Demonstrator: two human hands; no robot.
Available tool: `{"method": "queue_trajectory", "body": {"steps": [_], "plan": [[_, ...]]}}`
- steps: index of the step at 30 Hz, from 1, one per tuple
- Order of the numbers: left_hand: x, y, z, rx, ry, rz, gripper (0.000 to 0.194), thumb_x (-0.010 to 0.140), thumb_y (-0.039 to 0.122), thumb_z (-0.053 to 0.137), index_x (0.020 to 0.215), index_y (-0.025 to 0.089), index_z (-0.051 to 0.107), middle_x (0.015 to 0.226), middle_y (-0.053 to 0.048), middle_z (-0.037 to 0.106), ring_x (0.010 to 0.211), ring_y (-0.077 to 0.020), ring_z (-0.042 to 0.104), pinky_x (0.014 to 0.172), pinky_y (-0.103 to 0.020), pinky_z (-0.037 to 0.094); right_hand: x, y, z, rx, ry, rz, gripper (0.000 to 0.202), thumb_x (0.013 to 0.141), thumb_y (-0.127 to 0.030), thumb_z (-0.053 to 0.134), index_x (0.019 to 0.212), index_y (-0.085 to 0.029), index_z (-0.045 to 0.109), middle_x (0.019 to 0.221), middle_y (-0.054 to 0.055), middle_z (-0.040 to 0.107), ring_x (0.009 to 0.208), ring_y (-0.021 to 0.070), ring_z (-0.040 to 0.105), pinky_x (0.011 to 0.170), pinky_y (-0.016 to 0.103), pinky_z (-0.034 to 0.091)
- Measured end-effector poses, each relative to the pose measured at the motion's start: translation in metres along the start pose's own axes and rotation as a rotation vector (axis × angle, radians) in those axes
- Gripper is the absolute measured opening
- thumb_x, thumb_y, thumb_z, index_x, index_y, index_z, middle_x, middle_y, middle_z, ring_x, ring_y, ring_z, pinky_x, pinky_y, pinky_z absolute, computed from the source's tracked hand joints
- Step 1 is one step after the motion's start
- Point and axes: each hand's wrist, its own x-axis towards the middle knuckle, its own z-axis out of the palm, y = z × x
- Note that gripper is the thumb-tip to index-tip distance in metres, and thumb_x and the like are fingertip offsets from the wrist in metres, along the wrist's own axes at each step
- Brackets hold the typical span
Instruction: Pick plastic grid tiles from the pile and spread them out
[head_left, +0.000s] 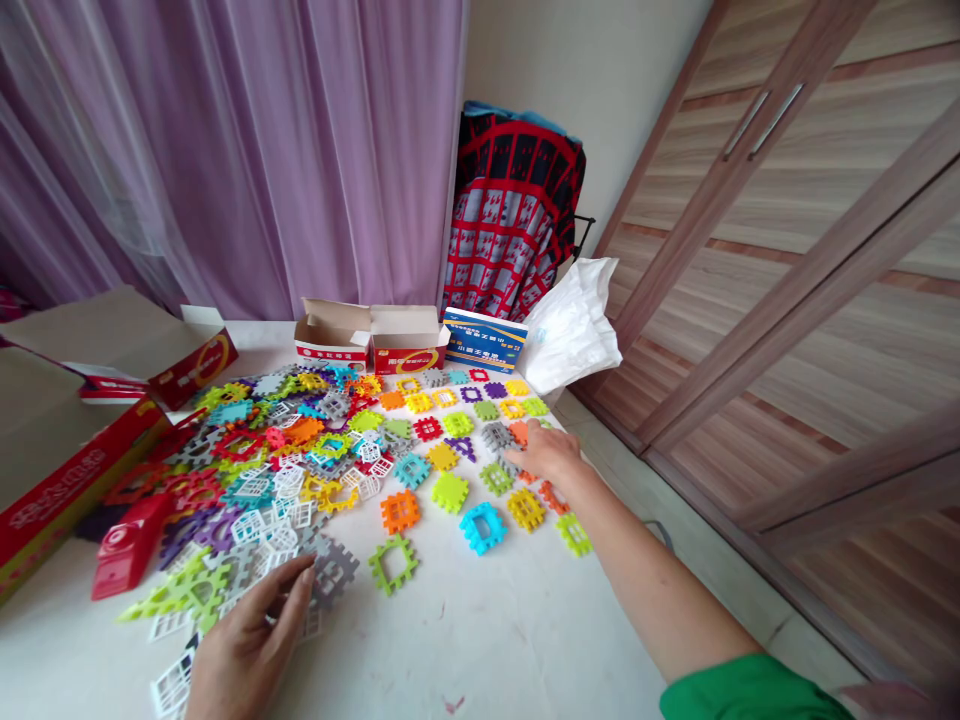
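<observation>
A person's right hand (553, 452) rested at an orange interlocking tile (518, 431) near the right edge of the bench (540, 630), its grip impossible to tell; the left hand (251, 640) curled loosely. The tile looked light, stiff and slick, best pinched by its notches.

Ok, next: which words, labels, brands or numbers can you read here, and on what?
None reads with certainty:
Blue box: pale lettering, too small.
Left small red-and-white box: lettering too small.
Small red box beside it: white lettering, too blurred.
Large red box at left: white lettering, slanted and blurred.
Red box behind that: lettering too blurred.
</observation>
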Motion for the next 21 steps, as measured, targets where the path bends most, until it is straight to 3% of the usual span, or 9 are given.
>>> {"method": "queue_trajectory", "body": {"steps": [4, 7, 13, 21], "plan": [[0.001, 0.002, -0.001, 0.016, 0.007, 0.005, 0.038, 0.075, 0.058, 0.062, 0.096, 0.03, 0.075, 0.081, 0.003, 0.078, 0.064, -0.0159, 0.072, 0.052, -0.018, 0.052, -0.009, 0.035, -0.008, 0.071, 0.037, 0.024, 0.045, 0.087, -0.053, 0.048, 0.119, -0.024, 0.063, 0.115, 0.013, 0.071, 0.108, 0.0326, 0.065, 0.08, 0.04, 0.047], [0.0, 0.005, 0.0, 0.022, 0.024, 0.011, 0.037, 0.076, 0.056, 0.061, 0.098, 0.03, 0.074, 0.078, 0.004, 0.077, 0.055, -0.013, 0.068, 0.05, -0.017, 0.05, -0.019, 0.047, 0.001, 0.108, 0.071, -0.038, 0.042, 0.087, -0.047, 0.05, 0.121, -0.025, 0.06, 0.113, 0.01, 0.072, 0.105, 0.0296, 0.066, 0.078, 0.037, 0.047], [0.001, 0.007, 0.001, 0.007, 0.01, 0.04, 0.036, 0.076, 0.054, 0.061, 0.099, 0.029, 0.074, 0.075, 0.004, 0.077, 0.054, -0.012, 0.067, 0.051, -0.016, 0.05, -0.035, 0.023, 0.032, 0.121, 0.201, -0.076, 0.056, 0.079, -0.047, 0.063, 0.127, -0.022, 0.051, 0.115, 0.013, 0.068, 0.108, 0.0295, 0.061, 0.086, 0.037, 0.043], [-0.001, 0.01, 0.0, 0.014, 0.002, 0.021, 0.038, 0.077, 0.055, 0.06, 0.1, 0.028, 0.073, 0.074, 0.003, 0.076, 0.057, -0.0139, 0.069, 0.052, -0.018, 0.052, -0.027, 0.009, 0.056, 0.168, 0.25, -0.047, 0.06, 0.079, -0.051, 0.064, 0.128, -0.021, 0.047, 0.122, 0.016, 0.063, 0.114, 0.0325, 0.056, 0.092, 0.041, 0.04]]}}
